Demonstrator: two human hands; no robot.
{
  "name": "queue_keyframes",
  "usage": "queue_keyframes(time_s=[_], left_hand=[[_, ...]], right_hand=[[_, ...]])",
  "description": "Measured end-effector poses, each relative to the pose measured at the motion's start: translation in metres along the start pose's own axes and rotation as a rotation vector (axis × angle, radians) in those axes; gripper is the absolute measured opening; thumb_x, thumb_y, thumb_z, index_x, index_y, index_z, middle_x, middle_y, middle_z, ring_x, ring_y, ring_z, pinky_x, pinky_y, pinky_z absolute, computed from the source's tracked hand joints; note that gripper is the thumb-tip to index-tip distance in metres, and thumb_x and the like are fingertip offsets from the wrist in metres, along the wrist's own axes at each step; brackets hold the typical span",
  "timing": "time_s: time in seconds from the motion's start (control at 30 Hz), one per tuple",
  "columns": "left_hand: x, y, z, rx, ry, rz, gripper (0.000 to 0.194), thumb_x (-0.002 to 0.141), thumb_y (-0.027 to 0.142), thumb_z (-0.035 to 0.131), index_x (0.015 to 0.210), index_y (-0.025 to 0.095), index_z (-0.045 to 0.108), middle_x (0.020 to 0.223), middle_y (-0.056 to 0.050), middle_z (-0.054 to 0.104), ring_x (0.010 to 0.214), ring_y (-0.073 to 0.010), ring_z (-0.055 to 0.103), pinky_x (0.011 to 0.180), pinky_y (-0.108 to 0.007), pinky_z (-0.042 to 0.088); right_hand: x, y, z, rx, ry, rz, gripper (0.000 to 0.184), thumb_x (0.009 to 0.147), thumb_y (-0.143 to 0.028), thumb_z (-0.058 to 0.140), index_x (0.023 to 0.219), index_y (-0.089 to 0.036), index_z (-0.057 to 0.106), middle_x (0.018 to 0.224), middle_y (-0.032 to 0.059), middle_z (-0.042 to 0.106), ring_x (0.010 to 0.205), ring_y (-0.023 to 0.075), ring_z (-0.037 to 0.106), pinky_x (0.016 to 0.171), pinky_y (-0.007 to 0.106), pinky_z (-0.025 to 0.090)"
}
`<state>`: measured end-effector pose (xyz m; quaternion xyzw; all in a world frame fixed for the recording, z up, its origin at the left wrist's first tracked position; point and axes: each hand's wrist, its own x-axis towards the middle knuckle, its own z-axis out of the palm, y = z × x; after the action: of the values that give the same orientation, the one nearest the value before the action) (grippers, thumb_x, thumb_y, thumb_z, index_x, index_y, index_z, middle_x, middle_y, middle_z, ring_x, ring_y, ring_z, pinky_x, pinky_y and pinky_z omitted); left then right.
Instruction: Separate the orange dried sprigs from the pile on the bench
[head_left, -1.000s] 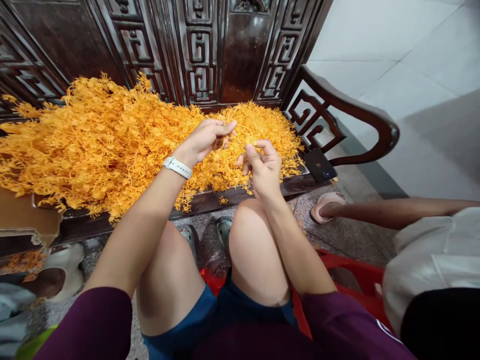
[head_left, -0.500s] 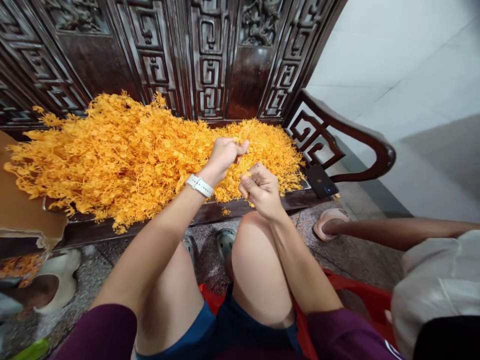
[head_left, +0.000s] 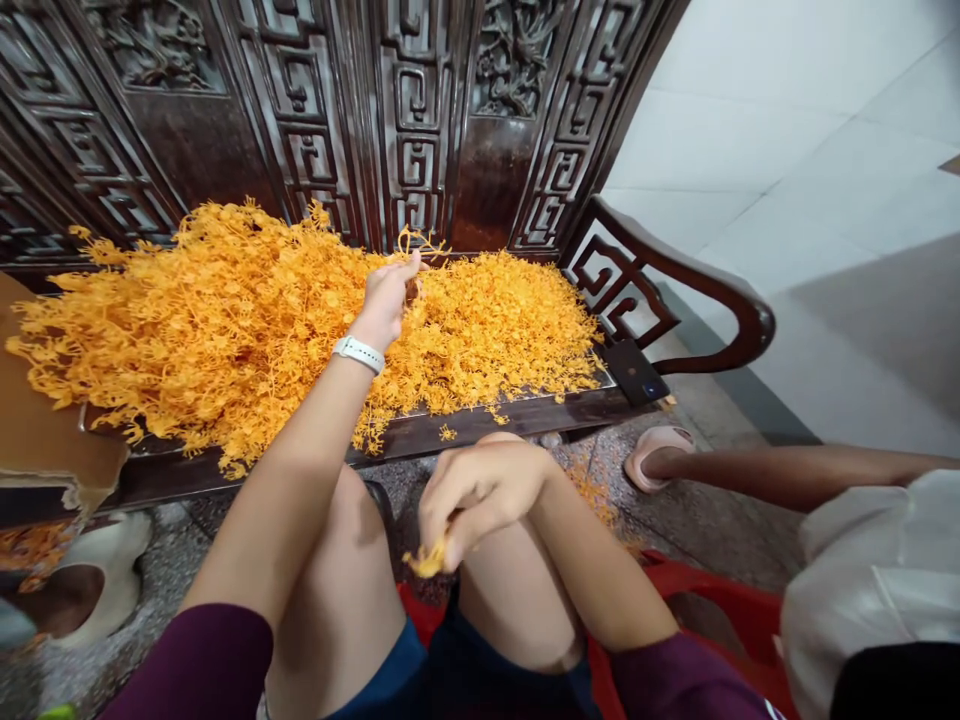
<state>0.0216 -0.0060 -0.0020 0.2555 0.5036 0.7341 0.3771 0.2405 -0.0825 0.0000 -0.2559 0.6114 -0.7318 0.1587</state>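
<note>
A dark carved wooden bench (head_left: 450, 130) fills the background, and its seat serves as the worktop (head_left: 465, 425), covered almost edge to edge by a heap of orange plastic sprigs (head_left: 225, 320). A black phone (head_left: 636, 370) lies at the worktop's right end, just beside the curved armrest (head_left: 675, 280). A red plastic stool (head_left: 697, 590) shows under the person's bare knees, and another person's leg with a pink slipper (head_left: 656, 450) stretches in from the right. The left hand (head_left: 390, 295), with a white watch (head_left: 358, 353) at its wrist, reaches onto the heap, fingers curled around one orange sprig (head_left: 416, 243) that sticks up above the pile. The right hand (head_left: 480, 495) rests over the right knee, fingers pressed together and pinching a small orange piece (head_left: 426, 562) that hangs below them, well apart from the heap.
</note>
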Motion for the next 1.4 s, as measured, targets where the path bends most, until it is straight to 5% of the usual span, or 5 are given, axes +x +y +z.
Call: queue_keyframes(time_s=[0.2,0.43,0.63,1.1,1.4], left_hand=[[-0.001,0.002,-0.005,-0.031,-0.014,-0.056,0.038,0.086,0.055,0.085,0.086,0.020,0.071,0.074,-0.003,0.069,0.064,-0.0106,0.062,0.059,-0.023,0.047],[-0.004,0.011,-0.006,-0.079,-0.031,-0.106,0.033,0.084,0.048,0.089,0.093,0.022,0.071,0.075,-0.002,0.073,0.072,-0.0143,0.072,0.068,-0.027,0.056],[-0.025,0.013,0.012,-0.107,-0.179,-0.196,0.021,0.090,0.030,0.085,0.092,0.019,0.068,0.082,-0.005,0.077,0.068,-0.0106,0.071,0.064,-0.023,0.056],[-0.066,0.021,0.038,0.141,-0.401,0.043,0.022,0.074,0.005,0.088,0.088,0.016,0.075,0.060,0.005,0.054,0.060,-0.0073,0.053,0.064,-0.024,0.047],[-0.038,0.001,0.039,0.120,-0.082,0.210,0.022,0.075,-0.003,0.077,0.075,0.017,0.069,0.075,0.000,0.070,0.066,-0.0074,0.062,0.060,-0.021,0.048]], right_hand=[[-0.018,-0.022,-0.027,0.345,1.293,-0.479,0.043,0.095,-0.064,0.061,0.102,-0.024,0.071,0.097,0.0034,0.073,0.064,0.0120,0.040,0.057,0.024,0.042],[-0.003,-0.015,-0.019,0.595,1.376,-0.303,0.030,0.081,-0.032,0.084,0.081,-0.021,0.057,0.069,-0.0058,0.049,0.056,0.0086,0.029,0.051,0.024,0.029],[-0.003,-0.009,-0.027,-0.068,1.789,-0.299,0.040,0.076,-0.034,0.092,0.104,-0.024,0.067,0.103,0.0010,0.062,0.086,0.0122,0.057,0.068,0.025,0.045],[-0.027,0.003,-0.036,-0.301,1.747,-0.363,0.029,0.092,-0.045,0.080,0.085,-0.022,0.064,0.074,-0.0031,0.055,0.064,0.0099,0.046,0.061,0.026,0.037],[-0.006,-0.010,0.005,-0.364,0.973,-0.331,0.021,0.102,-0.034,0.073,0.091,-0.018,0.066,0.079,-0.0003,0.062,0.067,0.0095,0.059,0.062,0.023,0.047]])
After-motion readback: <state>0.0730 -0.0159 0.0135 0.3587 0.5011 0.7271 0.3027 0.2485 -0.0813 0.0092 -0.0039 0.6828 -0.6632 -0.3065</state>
